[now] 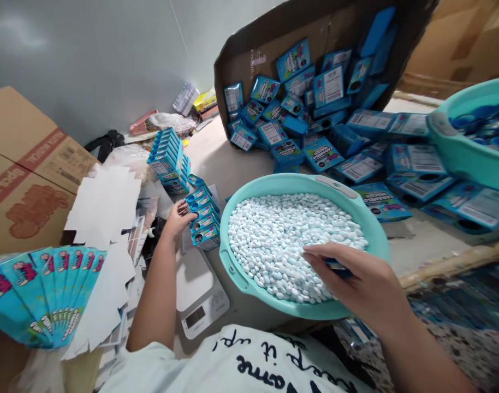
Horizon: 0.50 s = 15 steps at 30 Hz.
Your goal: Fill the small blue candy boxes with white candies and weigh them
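My left hand (178, 219) grips the near side of a row of small blue candy boxes (206, 234) with round windows, its fingers closed on one box. My right hand (356, 275) is over the right part of a turquoise basin (243, 275), with its fingers curled. Under that palm shows part of a small blue box, mostly hidden by the fingers. Many small white candies (282, 240) fill the basin. A white kitchen scale (204, 303) lies between my left forearm and the basin.
Behind the row stand stacked blue boxes (167, 155). A tipped carton (243, 52) spills blue packages (323, 153) across the back right, near a second turquoise basin (458, 117). At left are flat white card pieces (106, 202), fanned blue cartons (48, 289) and a brown box (32, 164).
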Each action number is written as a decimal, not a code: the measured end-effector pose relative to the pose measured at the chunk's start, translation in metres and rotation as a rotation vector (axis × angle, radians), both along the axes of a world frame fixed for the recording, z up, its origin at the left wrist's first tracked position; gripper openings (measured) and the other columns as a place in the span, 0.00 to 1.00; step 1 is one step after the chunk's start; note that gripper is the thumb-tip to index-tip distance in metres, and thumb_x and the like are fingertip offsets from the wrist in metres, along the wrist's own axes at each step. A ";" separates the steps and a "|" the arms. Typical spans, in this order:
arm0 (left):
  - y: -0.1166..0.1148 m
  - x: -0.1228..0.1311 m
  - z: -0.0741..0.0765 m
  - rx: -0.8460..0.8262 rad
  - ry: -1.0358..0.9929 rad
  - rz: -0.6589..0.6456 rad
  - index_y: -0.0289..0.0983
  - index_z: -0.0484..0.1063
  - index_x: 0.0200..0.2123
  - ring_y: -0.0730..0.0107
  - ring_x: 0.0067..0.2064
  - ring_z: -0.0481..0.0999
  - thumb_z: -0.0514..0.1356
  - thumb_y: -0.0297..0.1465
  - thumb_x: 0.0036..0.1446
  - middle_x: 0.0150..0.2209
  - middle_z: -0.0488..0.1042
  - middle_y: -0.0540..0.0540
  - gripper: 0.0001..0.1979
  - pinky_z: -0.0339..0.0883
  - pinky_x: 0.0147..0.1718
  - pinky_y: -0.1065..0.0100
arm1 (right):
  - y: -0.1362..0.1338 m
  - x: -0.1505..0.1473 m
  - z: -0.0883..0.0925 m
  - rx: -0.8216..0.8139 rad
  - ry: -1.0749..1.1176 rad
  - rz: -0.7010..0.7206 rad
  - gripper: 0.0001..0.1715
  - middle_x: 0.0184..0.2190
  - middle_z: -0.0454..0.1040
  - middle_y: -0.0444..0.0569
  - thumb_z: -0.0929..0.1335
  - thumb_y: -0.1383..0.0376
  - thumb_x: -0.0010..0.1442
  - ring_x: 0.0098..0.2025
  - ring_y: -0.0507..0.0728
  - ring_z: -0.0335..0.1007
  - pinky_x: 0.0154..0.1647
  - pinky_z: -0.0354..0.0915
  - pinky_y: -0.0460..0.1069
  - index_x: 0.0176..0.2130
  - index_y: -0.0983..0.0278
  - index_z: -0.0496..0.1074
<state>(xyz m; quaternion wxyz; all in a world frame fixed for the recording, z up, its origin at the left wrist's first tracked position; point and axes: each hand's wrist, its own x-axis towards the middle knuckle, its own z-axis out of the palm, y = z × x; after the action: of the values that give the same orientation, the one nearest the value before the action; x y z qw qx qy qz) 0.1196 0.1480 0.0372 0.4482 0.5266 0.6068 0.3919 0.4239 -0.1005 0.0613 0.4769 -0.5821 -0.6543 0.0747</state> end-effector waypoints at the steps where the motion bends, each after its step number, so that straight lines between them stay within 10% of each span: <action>1: 0.000 0.001 -0.001 -0.030 -0.043 -0.024 0.40 0.71 0.44 0.56 0.48 0.80 0.69 0.28 0.33 0.47 0.78 0.42 0.29 0.75 0.41 0.62 | 0.000 0.000 0.001 -0.009 -0.001 -0.008 0.06 0.33 0.83 0.45 0.68 0.67 0.67 0.31 0.56 0.82 0.33 0.74 0.49 0.40 0.57 0.75; 15: 0.003 0.008 -0.020 -0.103 -0.393 0.114 0.42 0.63 0.48 0.55 0.50 0.81 0.67 0.19 0.35 0.44 0.80 0.47 0.34 0.74 0.52 0.55 | 0.006 0.004 -0.013 0.124 -0.238 -0.116 0.05 0.32 0.83 0.43 0.70 0.60 0.67 0.28 0.52 0.79 0.24 0.69 0.44 0.41 0.58 0.75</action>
<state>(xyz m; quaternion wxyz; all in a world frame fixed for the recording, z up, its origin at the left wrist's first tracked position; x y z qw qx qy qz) 0.1279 0.1509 0.0175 0.5614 0.3814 0.5556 0.4803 0.4277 -0.0943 0.0480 0.4345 -0.5930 -0.6750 -0.0633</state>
